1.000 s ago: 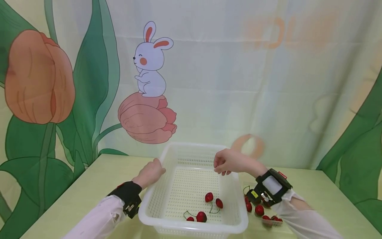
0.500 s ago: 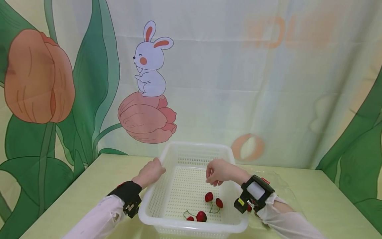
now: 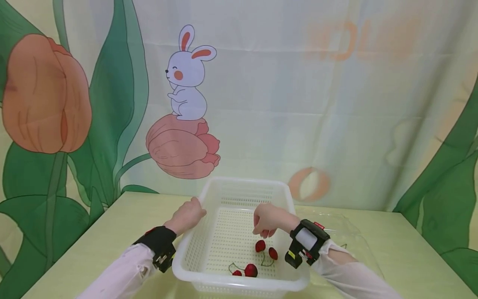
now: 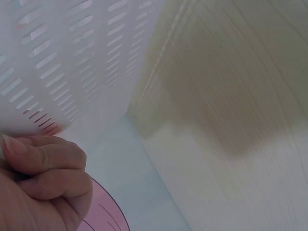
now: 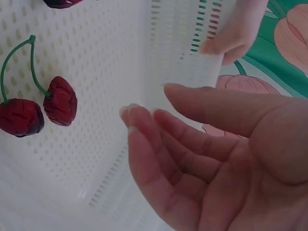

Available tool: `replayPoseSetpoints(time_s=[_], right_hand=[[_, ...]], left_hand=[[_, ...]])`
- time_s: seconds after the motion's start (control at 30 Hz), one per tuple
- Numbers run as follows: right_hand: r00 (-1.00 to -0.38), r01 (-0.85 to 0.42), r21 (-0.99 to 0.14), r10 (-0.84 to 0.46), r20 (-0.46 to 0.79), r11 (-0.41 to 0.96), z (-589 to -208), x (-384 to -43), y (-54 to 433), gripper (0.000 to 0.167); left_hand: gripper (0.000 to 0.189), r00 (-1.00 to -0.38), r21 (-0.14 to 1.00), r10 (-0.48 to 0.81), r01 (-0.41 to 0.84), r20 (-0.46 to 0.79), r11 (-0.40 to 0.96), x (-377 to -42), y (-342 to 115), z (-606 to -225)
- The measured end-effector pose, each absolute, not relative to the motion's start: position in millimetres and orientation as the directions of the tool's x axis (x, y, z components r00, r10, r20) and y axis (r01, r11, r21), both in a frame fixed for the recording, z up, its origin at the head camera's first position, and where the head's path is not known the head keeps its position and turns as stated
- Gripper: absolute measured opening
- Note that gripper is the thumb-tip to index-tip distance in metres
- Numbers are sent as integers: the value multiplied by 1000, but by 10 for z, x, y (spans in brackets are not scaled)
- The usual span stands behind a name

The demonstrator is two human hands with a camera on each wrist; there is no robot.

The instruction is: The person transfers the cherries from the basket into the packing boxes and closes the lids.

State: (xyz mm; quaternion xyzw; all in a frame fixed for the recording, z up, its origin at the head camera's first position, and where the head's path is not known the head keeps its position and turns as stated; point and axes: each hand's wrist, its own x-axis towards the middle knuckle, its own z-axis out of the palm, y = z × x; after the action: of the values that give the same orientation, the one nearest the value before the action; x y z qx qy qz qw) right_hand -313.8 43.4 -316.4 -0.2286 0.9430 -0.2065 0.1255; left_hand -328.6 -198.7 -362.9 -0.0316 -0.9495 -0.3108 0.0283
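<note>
A white perforated plastic basket stands in front of me. My left hand grips its left rim; in the left wrist view that hand has its fingers curled at the slotted basket wall. My right hand hovers inside the basket, over the floor behind the cherries. In the right wrist view its fingers are loosely bent, the thumb apart from them, nothing between. One pair of red cherries with a joined green stem lies on the basket floor; another pair of cherries lies near the front wall.
Right of the basket lies a clear plastic tray, partly behind my right forearm, with a green stem showing. The pale yellow table reaches back to a printed curtain with tulips and a rabbit.
My right hand has moved left and down, deeper into the basket. Its forearm now covers the cherries seen earlier right of the basket. My left hand and the cherries inside stay put.
</note>
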Motion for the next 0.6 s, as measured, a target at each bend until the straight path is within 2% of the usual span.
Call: replayPoseSetpoints(time_s=[0.6], right_hand=[[-877, -281, -315, -376, -300, 907, -3327, -3088, 198, 17]], left_hand=[[32, -997, 586, 36, 69, 68, 807, -3292, -1988, -3626]])
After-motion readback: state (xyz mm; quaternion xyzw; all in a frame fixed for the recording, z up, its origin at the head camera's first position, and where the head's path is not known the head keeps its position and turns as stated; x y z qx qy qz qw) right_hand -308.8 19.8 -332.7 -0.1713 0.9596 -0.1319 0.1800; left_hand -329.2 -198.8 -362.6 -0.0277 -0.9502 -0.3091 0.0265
